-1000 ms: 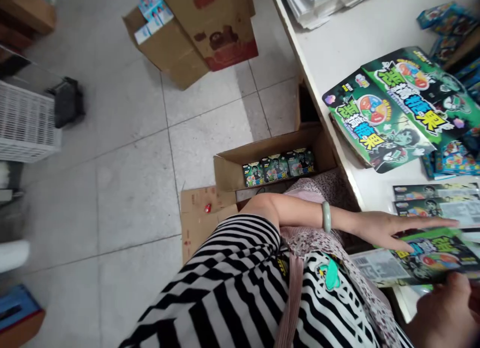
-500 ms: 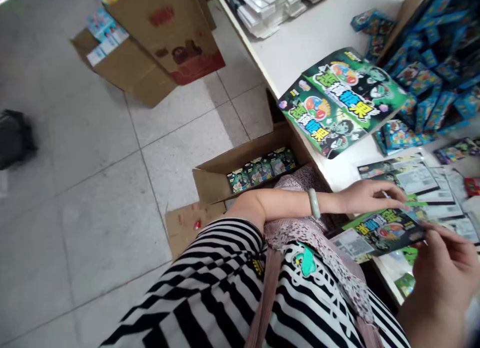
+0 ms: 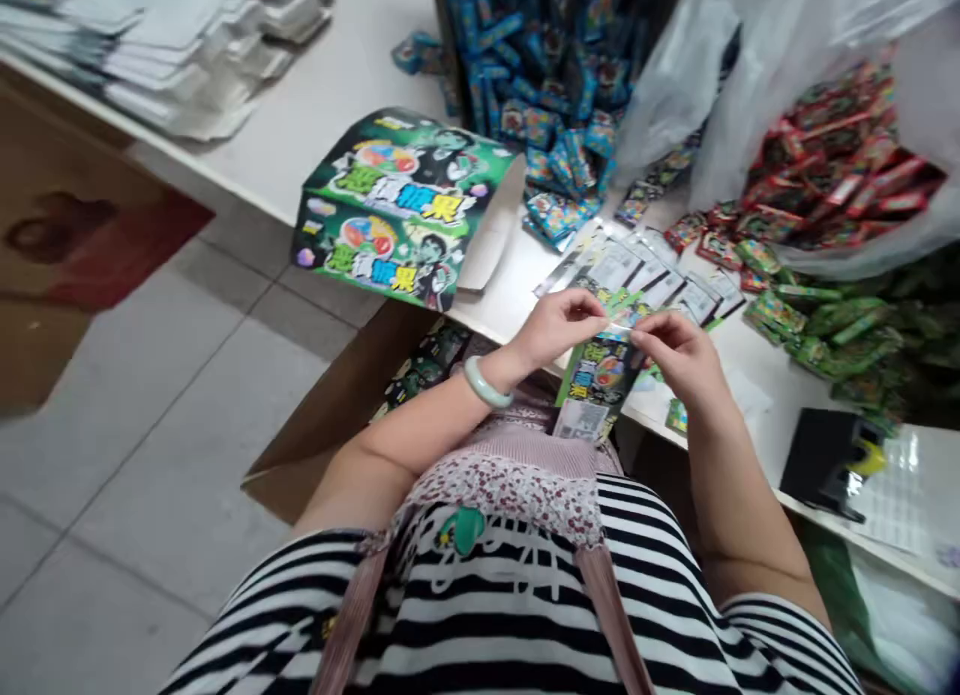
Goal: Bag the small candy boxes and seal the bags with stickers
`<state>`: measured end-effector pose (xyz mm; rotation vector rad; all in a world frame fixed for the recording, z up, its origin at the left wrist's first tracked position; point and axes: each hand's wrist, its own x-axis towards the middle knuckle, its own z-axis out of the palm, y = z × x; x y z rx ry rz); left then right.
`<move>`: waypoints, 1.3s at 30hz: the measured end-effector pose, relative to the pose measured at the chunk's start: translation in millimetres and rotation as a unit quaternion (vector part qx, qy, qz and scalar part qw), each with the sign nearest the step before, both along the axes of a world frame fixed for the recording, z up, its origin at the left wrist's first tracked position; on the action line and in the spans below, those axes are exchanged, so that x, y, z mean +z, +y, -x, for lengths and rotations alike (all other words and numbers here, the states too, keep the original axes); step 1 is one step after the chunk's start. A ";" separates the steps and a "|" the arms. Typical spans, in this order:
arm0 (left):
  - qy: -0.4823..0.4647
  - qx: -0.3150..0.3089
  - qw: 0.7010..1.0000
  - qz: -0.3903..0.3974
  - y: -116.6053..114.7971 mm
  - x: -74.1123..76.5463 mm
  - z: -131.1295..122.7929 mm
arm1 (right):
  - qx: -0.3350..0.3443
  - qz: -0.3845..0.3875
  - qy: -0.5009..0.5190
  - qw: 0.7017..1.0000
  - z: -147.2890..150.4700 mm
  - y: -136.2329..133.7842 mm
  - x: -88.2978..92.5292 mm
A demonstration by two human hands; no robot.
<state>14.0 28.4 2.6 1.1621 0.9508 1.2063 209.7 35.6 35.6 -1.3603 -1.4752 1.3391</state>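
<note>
At the table's front edge, a flat green-and-black printed candy packet hangs upright with its lower end near my apron. My left hand is closed, thumb and finger pinching the packet's top edge at its left. My right hand pinches the same edge at its right. A thin white strip shows between my fingertips. Just behind my hands lie several similar flat packets, overlapping in a fan.
An open green-and-black printed display box stands at the table edge. Blue small packs spill from a carton. Behind are red packs in a clear bag. Green packs and a black tape dispenser lie rightward. A carton stands below the table.
My view has swung to the right. My hands have come together at the packet's top edge, and the packet now hangs upright instead of lying slanted between them.
</note>
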 end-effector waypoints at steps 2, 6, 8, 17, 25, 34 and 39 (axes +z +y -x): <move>0.029 -0.008 0.999 -0.016 0.0 0.9 3.3 | 0.020 0.013 0.012 1.000 -2.1 0.7 -0.2; 0.048 -0.061 0.995 -0.058 -7.1 0.2 10.1 | 0.061 0.001 0.032 0.998 -8.2 -5.3 -2.9; 0.056 -0.086 0.992 -0.073 -9.3 1.2 12.2 | 0.073 0.006 0.042 0.996 -10.9 -7.4 -3.2; 0.100 -0.123 0.981 -0.112 -13.8 -2.3 17.2 | 0.140 -0.079 -0.018 0.987 -31.2 -14.1 0.2; 0.134 -0.073 0.984 -0.096 -15.8 -13.3 10.5 | 0.073 -0.178 -0.024 0.981 -18.1 -32.6 -28.0; 0.166 -0.008 0.984 -0.068 -3.4 -16.3 14.2 | -0.187 -0.074 -0.291 0.935 -163.8 -1.3 -60.2; 0.182 -0.015 0.981 -0.060 -2.9 -13.6 7.7 | -0.142 -0.009 -0.361 0.922 -190.4 6.9 -69.8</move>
